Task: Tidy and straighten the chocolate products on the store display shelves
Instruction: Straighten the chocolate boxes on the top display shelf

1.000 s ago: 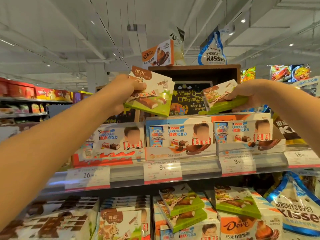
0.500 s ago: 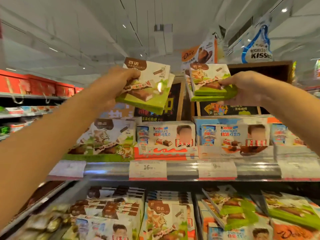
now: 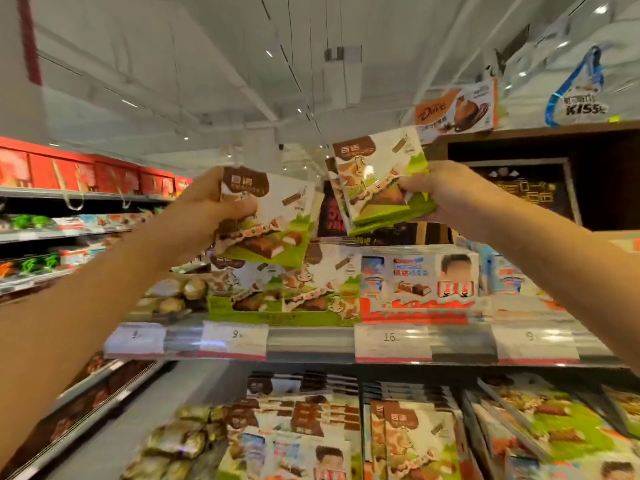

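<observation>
A supermarket aisle of tiered metal display shelves (image 3: 311, 344) under a white ceiling. Raised above them, a green-and-white cardboard chocolate box (image 3: 273, 220) sits clamped in the left hand (image 3: 207, 209), fingers curled round its 9 o'clock edge. At its 3 o'clock, a small stack of matching green-and-white boxes (image 3: 377, 181) is pinched by the right hand (image 3: 436, 192). Red-and-white Kinder cartons (image 3: 419, 282) stand below at 5 o'clock.

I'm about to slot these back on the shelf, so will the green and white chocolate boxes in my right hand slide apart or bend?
The green and white chocolate boxes look flat and stiff, so probably no bending. Several are fanned in the right hand, glossy-faced, so they may slip apart.
</observation>
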